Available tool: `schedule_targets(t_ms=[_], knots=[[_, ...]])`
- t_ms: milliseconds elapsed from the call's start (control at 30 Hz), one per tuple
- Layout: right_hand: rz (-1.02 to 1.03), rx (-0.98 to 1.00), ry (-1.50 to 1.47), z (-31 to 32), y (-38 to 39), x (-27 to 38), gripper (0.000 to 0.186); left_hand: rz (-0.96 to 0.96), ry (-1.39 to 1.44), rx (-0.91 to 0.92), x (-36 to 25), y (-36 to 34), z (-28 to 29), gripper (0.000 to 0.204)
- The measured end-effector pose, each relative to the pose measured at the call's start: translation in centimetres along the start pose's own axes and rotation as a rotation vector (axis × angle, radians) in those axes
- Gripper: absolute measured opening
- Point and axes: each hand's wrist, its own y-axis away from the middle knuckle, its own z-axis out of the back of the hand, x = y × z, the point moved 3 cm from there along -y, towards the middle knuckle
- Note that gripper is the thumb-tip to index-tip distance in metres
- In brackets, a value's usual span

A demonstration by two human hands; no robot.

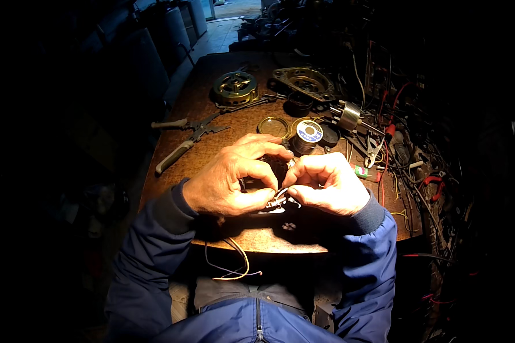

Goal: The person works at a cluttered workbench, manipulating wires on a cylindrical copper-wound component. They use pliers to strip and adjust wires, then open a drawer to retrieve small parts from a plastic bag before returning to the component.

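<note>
My left hand (232, 177) and my right hand (326, 184) meet over the near part of a worn wooden bench (212, 114). Both pinch thin wires (281, 194) that come off a small dark part (277, 171), mostly hidden under my fingers. Loose yellow, white and purple wire ends (237, 268) hang down over the bench's front edge toward my lap. Both sleeves are dark blue.
Pliers (190, 140) with pale handles lie at the left. A solder spool (308, 136) and a brass ring (273, 126) sit just beyond my hands. Round motor parts (236, 87) and a metal plate (304, 81) lie farther back. Tangled cables and small cutters (373, 150) crowd the right side.
</note>
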Motion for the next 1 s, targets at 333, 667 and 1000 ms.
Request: schedule_targets(t_ms=[333, 667, 1000], knots=[[-0.022, -0.007, 0.027, 0.1, 0.2, 0.2, 0.013, 0.042, 0.048, 0.031, 0.0, 0.1, 0.1, 0.008], [0.009, -0.062, 0.045, -0.4, 0.0, 0.7, 0.010, 0.078, 0.026, 0.069, -0.2, 0.3, 0.0, 0.007], [-0.130, 0.068, 0.359, 0.2, -1.8, 4.4, 0.021, 0.062, 0.050, 0.015, 0.1, 0.3, -0.3, 0.006]])
